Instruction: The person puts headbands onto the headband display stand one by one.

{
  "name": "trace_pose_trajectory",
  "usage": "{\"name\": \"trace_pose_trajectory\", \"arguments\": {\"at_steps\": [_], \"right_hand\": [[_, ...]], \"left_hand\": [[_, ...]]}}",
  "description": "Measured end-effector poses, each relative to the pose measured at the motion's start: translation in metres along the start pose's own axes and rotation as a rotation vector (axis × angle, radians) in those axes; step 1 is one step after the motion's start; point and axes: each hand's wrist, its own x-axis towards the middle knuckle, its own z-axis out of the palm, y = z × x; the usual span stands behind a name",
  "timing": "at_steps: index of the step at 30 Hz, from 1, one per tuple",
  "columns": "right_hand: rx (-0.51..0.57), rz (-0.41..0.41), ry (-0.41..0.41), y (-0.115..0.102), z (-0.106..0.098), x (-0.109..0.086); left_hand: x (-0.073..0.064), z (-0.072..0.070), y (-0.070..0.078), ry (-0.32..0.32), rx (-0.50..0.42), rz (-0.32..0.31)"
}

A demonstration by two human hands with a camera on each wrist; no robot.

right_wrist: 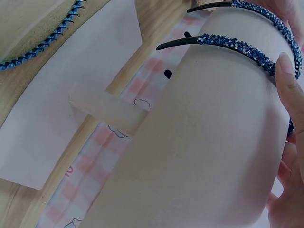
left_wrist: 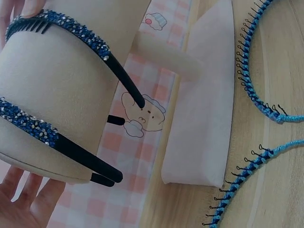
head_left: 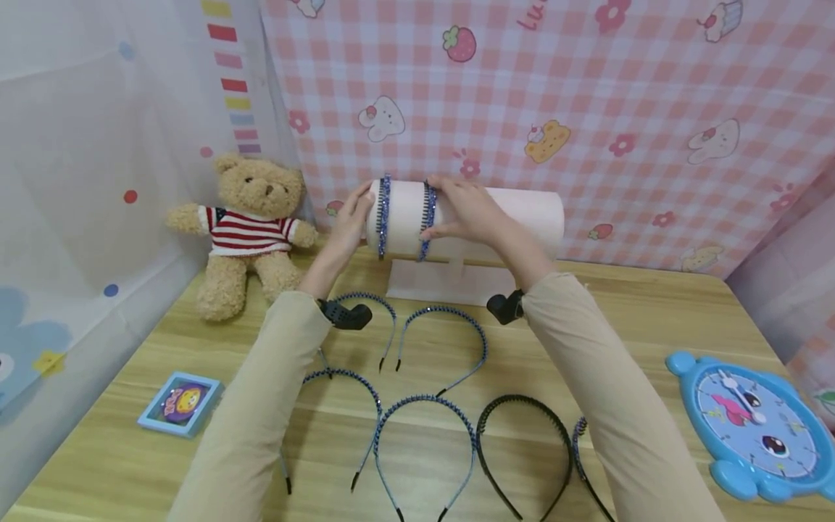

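A pale cylindrical headband display stand (head_left: 525,217) rises from a flat base (head_left: 417,281) at the back of the table. Around its left part sit two glittery blue headbands: an outer headband (head_left: 383,217) near the end and an inner headband (head_left: 428,221). My left hand (head_left: 346,225) holds the cylinder's left end; in the left wrist view its fingers (left_wrist: 31,192) pass behind that end, tips hidden. My right hand (head_left: 472,210) grips the inner headband, fingers at its top and thumb lower on its front. The right wrist view shows the thumb (right_wrist: 287,76) against the sparkling band.
Several braided blue headbands, including a front headband (head_left: 425,399), and a black headband (head_left: 522,399) lie before the stand. A teddy bear (head_left: 254,225) sits left, beyond a small blue frame (head_left: 181,404). A blue clock (head_left: 757,428) lies right; a checkered cloth (head_left: 587,72) hangs behind.
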Motion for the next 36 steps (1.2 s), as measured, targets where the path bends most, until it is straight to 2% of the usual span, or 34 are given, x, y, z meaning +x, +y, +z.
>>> {"name": "trace_pose_trajectory", "arguments": {"at_steps": [9,16,30,36], "right_hand": [[-0.02,0.015,-0.006,-0.004,0.0,0.003],[-0.025,0.017,-0.001,-0.003,0.001,0.004],[-0.031,-0.005,-0.006,-0.011,0.004,0.009],[-0.015,-0.012,-0.001,-0.013,0.004,0.014]], "left_hand": [[0.003,-0.001,-0.002,0.022,0.096,0.068],[0.004,-0.002,-0.003,0.02,0.058,0.085],[0.006,-0.005,-0.01,0.001,0.062,0.077],[0.005,-0.005,-0.007,0.001,0.086,0.108]]}}
